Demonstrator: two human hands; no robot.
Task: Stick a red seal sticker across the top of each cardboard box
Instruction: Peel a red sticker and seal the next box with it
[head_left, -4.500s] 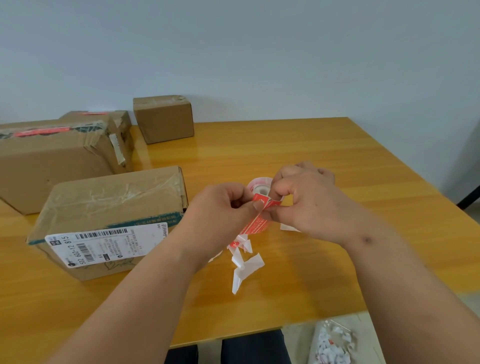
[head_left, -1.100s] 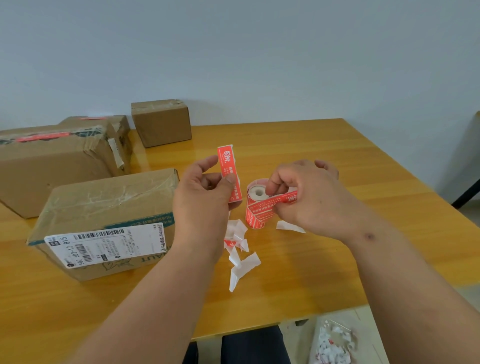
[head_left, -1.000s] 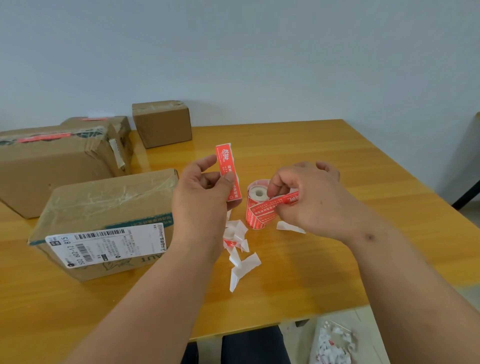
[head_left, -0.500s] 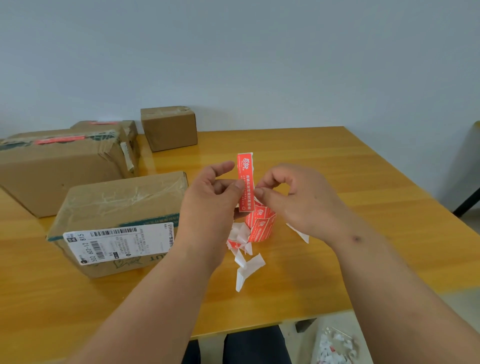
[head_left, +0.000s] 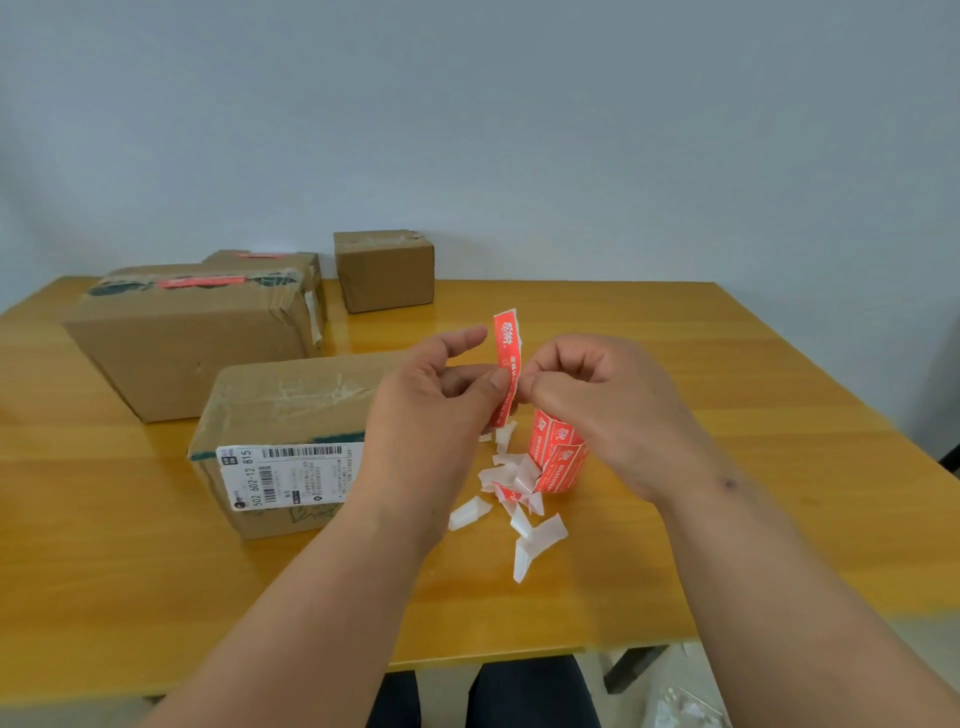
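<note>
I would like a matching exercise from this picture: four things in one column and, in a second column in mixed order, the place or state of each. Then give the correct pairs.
Things:
1. red sticker strip
2. sticker roll
3. large box
4. white backing scraps

Places or states:
A. lying loose on the table
B. already has a red seal on top
C. pinched upright between left hand and right hand
D. standing on the table under the right hand

Pairs: 1-C, 2-D, 3-B, 4-A
</note>
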